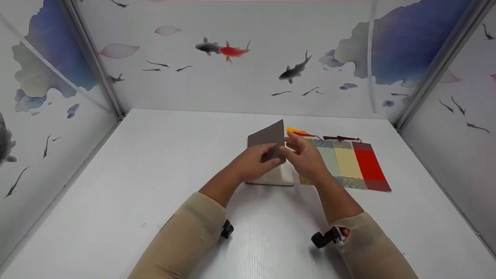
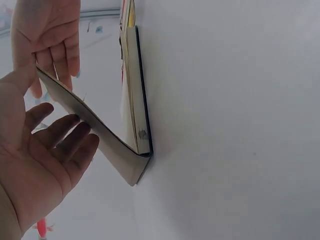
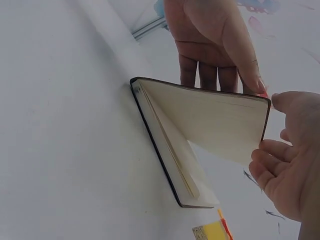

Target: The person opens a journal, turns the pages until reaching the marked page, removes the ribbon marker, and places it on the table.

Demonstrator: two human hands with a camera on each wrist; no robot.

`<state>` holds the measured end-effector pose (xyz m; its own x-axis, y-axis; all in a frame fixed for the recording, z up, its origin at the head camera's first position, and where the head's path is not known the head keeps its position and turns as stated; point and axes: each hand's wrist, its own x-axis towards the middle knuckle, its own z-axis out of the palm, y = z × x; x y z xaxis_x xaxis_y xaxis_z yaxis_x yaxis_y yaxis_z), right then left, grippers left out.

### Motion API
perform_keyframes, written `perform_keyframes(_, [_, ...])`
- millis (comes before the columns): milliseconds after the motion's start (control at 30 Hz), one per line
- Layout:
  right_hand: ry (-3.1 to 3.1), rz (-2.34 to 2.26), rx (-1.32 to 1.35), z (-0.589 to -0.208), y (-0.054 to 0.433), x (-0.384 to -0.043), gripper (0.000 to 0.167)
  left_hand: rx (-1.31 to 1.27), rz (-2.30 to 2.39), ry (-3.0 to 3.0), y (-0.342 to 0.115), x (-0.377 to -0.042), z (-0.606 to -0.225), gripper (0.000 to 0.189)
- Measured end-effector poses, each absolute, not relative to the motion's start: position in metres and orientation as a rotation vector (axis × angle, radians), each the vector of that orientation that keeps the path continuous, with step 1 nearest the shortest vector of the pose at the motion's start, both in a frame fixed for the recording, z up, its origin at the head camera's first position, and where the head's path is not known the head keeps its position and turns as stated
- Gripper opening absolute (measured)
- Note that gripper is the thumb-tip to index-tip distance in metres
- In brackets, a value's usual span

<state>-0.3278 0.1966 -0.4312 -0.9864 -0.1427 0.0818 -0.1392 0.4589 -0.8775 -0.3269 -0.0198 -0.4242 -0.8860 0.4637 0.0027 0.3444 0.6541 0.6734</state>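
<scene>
A notebook with a grey-brown cover (image 1: 266,135) stands on the table with its front cover lifted, cream pages (image 3: 167,145) showing inside. My left hand (image 1: 254,161) is at the outer face of the raised cover. In the left wrist view, its loosely bent fingers (image 2: 75,135) lie along that face, with the thumb near the free edge. From the other side, my right hand (image 1: 308,159) reaches the cover's free edge. Its thumb (image 3: 282,101) is at the corner and its fingertips are lower along the same edge.
To the right lie flat bookmark-like strips: a red one (image 1: 368,161), a yellow one (image 1: 347,159) and a pale green one (image 1: 328,159), with dark, red and orange tassels (image 1: 296,131) at their far ends. White walls painted with fish enclose the white table (image 1: 162,155).
</scene>
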Motion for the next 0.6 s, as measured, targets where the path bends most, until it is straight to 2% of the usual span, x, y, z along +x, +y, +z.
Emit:
perform_keyframes(133, [2.754, -1.456, -0.192, -0.431, 0.197, -0.328, 0.076, 0.581, 0.917, 2.809, -0.024, -0.333, -0.429, 0.068])
perform_keyframes(233, [2.835, -1.294, -0.192, -0.432, 0.197, -0.328, 0.077, 0.537, 0.710, 2.912, -0.028, -0.337, -0.437, 0.076])
perform_keyframes(400, [2.970, -0.835, -0.380, -0.441, 0.194, -0.327, 0.085, 0.574, 0.400, 2.977, -0.032, -0.342, -0.448, 0.088])
perform_keyframes(600, [2.922, -0.419, -0.528, -0.454, 0.190, -0.324, 0.082, 0.566, 0.359, 2.863, -0.031, -0.342, -0.450, 0.083])
